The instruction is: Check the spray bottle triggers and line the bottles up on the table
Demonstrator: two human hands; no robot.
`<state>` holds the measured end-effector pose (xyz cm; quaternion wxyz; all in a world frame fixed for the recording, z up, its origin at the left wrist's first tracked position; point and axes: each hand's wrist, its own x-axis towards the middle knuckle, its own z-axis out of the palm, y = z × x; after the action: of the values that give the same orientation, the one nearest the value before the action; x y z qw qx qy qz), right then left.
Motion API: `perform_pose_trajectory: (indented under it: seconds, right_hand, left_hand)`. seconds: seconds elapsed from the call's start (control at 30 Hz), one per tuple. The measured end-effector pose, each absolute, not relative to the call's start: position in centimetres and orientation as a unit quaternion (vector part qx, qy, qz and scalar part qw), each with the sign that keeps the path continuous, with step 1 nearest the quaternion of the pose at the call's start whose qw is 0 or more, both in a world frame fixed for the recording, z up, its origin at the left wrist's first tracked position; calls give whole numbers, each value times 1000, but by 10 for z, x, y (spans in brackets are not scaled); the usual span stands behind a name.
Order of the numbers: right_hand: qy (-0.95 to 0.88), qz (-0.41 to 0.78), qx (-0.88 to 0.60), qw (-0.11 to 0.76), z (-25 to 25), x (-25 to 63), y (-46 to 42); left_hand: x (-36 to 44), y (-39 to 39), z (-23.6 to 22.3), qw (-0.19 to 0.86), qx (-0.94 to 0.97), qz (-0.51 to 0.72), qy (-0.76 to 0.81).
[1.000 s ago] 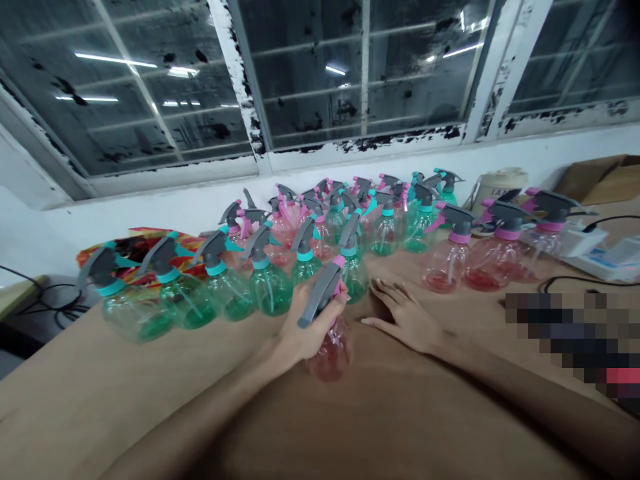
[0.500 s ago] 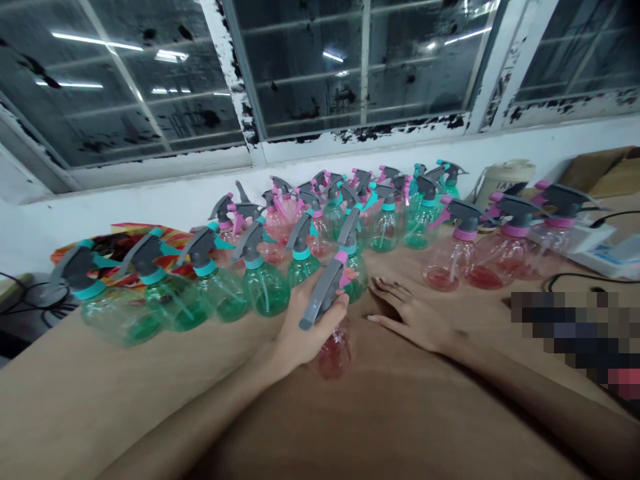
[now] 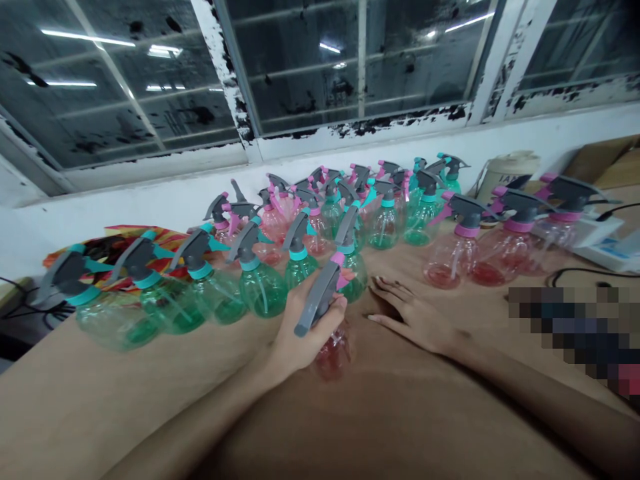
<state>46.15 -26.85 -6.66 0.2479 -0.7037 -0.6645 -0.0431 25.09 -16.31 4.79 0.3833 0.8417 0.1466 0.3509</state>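
Note:
My left hand (image 3: 300, 333) is closed round the neck of a pink spray bottle (image 3: 333, 353) with a grey trigger head (image 3: 315, 297), which stands on the brown table (image 3: 400, 413). My right hand (image 3: 413, 313) lies flat and open on the table just right of it, fingers stretched toward the green bottles. A row of green spray bottles (image 3: 260, 283) with grey and teal heads stands directly behind my left hand.
Several more green and pink spray bottles (image 3: 380, 213) crowd the back of the table below the windows. Pink bottles (image 3: 453, 257) stand at the right, with a white device (image 3: 600, 243), black cables and cardboard boxes (image 3: 607, 160) beyond. A red patterned bag (image 3: 125, 240) lies at the left.
The view has tilted slightly upward and the scene has shifted a little. My left hand keeps hold of the pink bottle and my right hand stays flat.

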Motion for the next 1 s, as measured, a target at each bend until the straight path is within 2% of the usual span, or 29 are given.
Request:
perform_pose_trajectory:
  seconds: [0.3, 0.7, 1.0]
  right_hand:
    - [-661, -54, -710, 238, -68, 451, -279]
    - [-670, -66, -717, 184, -69, 430, -305]
    - [-669, -82, -713, 194, -72, 423, -308]
  left_hand:
    - [251, -162, 52, 365, 858, 334, 137]
    - [249, -161, 53, 396, 852, 319, 121]
    - [249, -161, 47, 383, 849, 339, 133]
